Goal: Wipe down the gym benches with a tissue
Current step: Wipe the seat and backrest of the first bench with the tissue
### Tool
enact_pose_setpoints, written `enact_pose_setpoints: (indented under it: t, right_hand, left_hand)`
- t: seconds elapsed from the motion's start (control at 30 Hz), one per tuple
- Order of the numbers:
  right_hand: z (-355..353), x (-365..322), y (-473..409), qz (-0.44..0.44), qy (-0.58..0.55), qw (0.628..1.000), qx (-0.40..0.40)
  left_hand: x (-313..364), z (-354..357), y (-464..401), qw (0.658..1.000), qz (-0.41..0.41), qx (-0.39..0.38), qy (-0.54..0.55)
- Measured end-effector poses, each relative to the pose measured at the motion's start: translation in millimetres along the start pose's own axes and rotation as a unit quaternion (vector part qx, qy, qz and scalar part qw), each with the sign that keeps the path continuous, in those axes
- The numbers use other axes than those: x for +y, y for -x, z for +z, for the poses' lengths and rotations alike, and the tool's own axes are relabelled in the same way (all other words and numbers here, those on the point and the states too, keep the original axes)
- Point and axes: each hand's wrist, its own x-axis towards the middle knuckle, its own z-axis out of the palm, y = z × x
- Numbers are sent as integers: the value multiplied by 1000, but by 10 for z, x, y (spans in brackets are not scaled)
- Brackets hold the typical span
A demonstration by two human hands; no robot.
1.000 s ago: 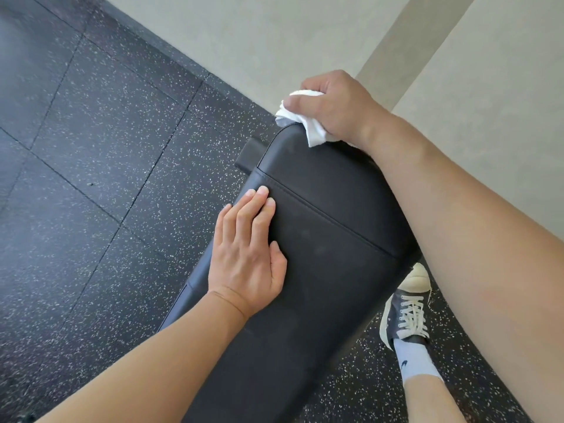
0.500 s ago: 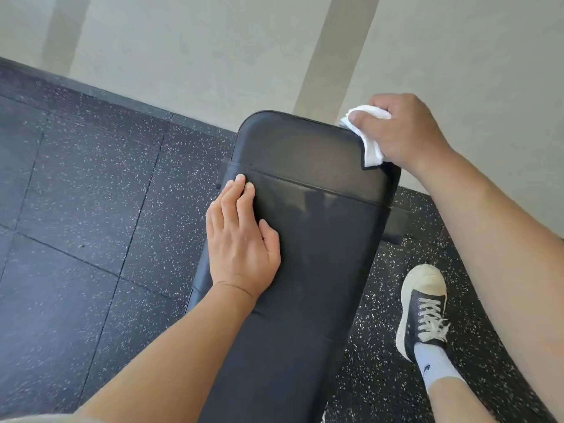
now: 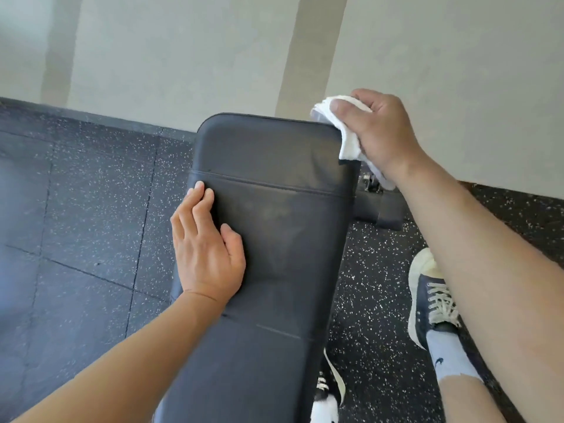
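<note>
The right hand (image 3: 380, 134) grips a crumpled white tissue (image 3: 345, 138), thumb curled over the top of the wad and fingers wrapped behind it, and holds it against the far right corner of the black padded vinyl gym bench (image 3: 274, 224). The tissue drapes down over that corner and the bench's right edge. The left hand (image 3: 207, 254) lies flat on the left side of the bench pad, fingers straight and close together, fingertips just short of the stitched seam that crosses the pad, thumb spread inward on the surface. It holds nothing.

The bench runs away from the person toward a pale wall (image 3: 183, 56), its rounded far end near the wall's base. A dark metal bracket (image 3: 378, 209) sticks out from under the bench on the right, below the right wrist. On the black speckled rubber floor (image 3: 85, 209) to the right stands a foot in a dark lace-up sneaker (image 3: 427, 300) with a white sole and a white sock (image 3: 448, 355).
</note>
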Motion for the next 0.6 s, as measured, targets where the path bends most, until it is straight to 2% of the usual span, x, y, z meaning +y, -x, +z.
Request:
enact_pose_setpoints:
  t: [0.17,0.37,0.5,0.6]
  right_hand:
    - [13,215,393,-22,-69,993,97]
    - [312,237,743,-7,-42,970,239]
    - [306,159,720,-13,26,968,247]
    - [280,-12,543,-47,161,960,223]
  left_hand:
    - [-76,56,17,1000,8,5,-1]
    - [-66,54,18,1000,12,7,-1]
    - [-56,47,3,1000,11,1,0]
    - [-68,47,5,1000,3,-3,-5]
